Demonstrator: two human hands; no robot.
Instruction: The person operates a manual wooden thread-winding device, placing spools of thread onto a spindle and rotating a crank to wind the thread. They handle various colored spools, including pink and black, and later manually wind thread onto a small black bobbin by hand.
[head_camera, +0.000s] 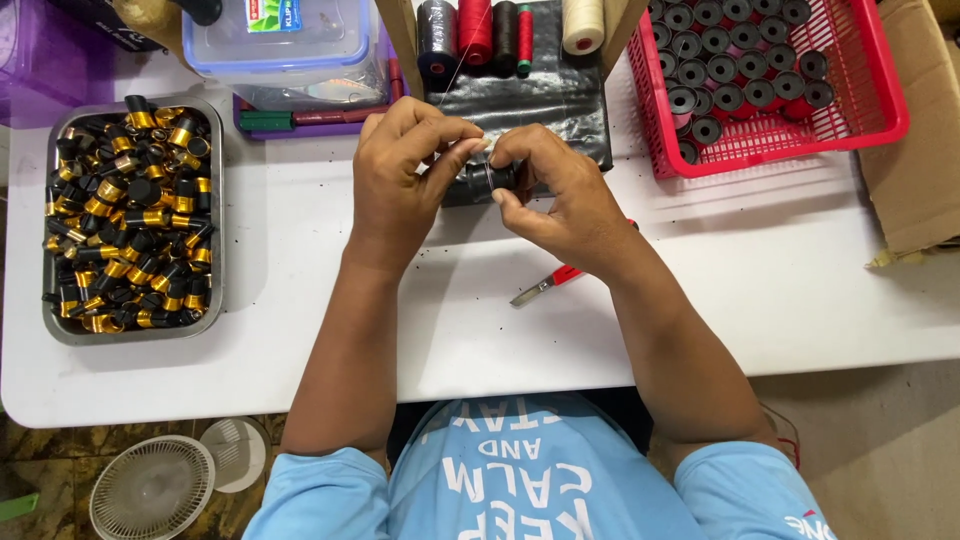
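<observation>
Both hands meet over the middle of the white table (300, 330). A small black spool (492, 180) is pinched between them: my left hand (400, 175) grips its left end, my right hand (555, 195) its right end. A thin thread runs up from the spool toward the thread cones (475, 30) at the back. Most of the spool is hidden by my fingers.
A metal tray (215, 200) of several black-and-gold spools sits at the left. A red basket (880, 110) of black spools stands at the back right. Red-handled snips (545, 285) lie under my right wrist. A black plastic sheet (540, 100), a clear lidded box (290, 45) and a cardboard box (925, 150) ring the back.
</observation>
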